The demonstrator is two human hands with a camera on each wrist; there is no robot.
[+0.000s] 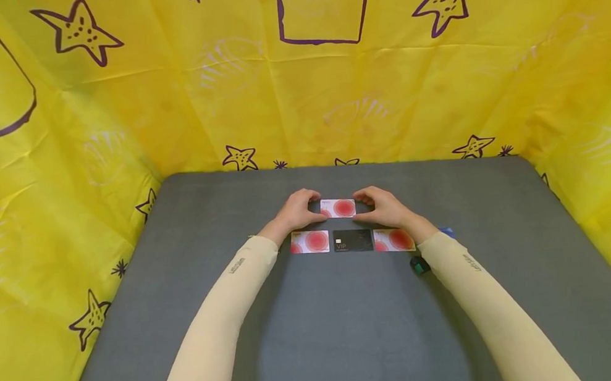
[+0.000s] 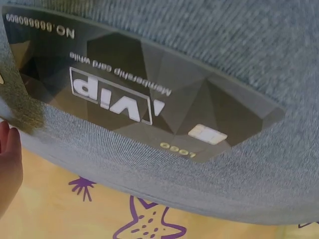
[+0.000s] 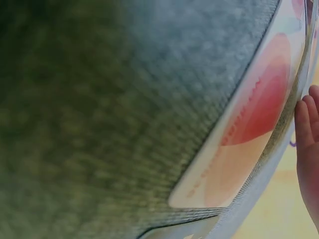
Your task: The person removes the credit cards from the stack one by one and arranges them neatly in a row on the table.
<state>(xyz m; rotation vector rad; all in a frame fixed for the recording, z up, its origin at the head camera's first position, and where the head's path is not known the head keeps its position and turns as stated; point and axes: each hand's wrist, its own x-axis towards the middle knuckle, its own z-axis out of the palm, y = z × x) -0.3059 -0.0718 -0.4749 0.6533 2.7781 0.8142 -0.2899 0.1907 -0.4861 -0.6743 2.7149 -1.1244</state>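
Observation:
My left hand [image 1: 301, 209] and right hand [image 1: 385, 207] hold a white card with red circles [image 1: 338, 208] between them, one at each short end. Thumbs lie toward the near corners and fingers toward the far ones. Just nearer to me, three cards lie in a row: a red-and-white card [image 1: 310, 242], a black VIP card [image 1: 352, 241] and another red-and-white card [image 1: 393, 240], partly overlapped by my right wrist. The left wrist view shows the black card [image 2: 114, 89] large, with some fingers at the left edge. In the right wrist view, a red-and-white card [image 3: 249, 119] lies beside my fingers.
A small dark green object [image 1: 419, 265] lies by my right forearm, and a blue item [image 1: 447, 233] peeks out behind that sleeve. The grey table [image 1: 332, 337] is bordered at the back and sides by a yellow patterned cloth [image 1: 252, 109].

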